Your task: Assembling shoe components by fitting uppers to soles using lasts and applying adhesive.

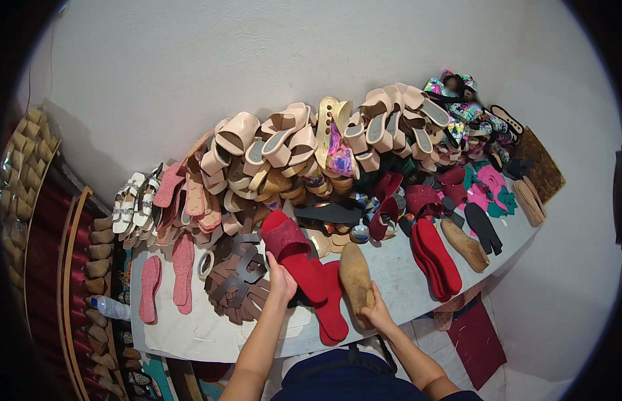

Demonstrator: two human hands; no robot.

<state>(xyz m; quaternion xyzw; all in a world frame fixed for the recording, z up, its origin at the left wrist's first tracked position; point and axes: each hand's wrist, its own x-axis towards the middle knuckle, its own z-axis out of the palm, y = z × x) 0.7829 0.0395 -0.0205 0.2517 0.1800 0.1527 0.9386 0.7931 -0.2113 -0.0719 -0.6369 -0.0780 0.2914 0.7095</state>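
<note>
Red slide sandal [296,257] lies at the near-middle of the grey table [398,281], toe strap end pointing away toward the wall, heel end toward the person, w/ a second red sole [332,304] partly under and beside it. Left hand [281,281] is closed around the sandal's left edge at about mid-sole, thumb on top, fingers tucked beneath; a loose wrap, not a squeeze. Looks light and thin: foam or fabric-covered sole, prob bends easily lengthwise, so mid-sole hold lets both ends droop. The fuzzy strap looks soft & crushable; better to take it by the sole edge or waist, not the strap. Surface looks matte, not slippery. Right hand [372,311] sits on the heel end of a tan shoe last [356,277] just right of the red pieces, fingers curled over it, palm down; grip partly hidden, so can't tell how firmly it's held. The last looks solid, rigid, heavier than the sandal, smooth-ish and rounded, so best taken around the heel block. Left of the sandal: pile of dark brown cut strap pieces [240,277], a tape roll [205,262], pink insoles [150,287]. Right: red insoles [436,257], another tan last [465,244]. Behind: heaped beige sandals [284,144] against the white wall.
</note>
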